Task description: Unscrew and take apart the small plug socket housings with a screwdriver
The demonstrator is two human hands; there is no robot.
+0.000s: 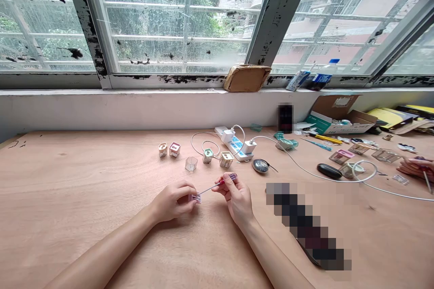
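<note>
The left hand (pixel 172 201) is pinching a small clear housing (pixel 195 198) with pink parts between its curled fingers, while the right hand (pixel 237 198) is gripping a slim screwdriver (pixel 217 184) by its red handle, fingers nearly closed, and is holding the shaft tip at that housing. The exact contact point is hidden by the fingers. Four cube-shaped housings (pixel 174 149) are standing in a loose group beyond the hands on the wooden table (pixel 61 189), with coloured inserts showing inside them. A clear hexagonal housing (pixel 191 164) is standing nearer, with no contents visible. Further right, an open cardboard box (pixel 334 110) is sitting against the window sill (pixel 135 108), holding white items too small to identify. Another person's hand (pixel 415 168) is working at the far right.
</note>
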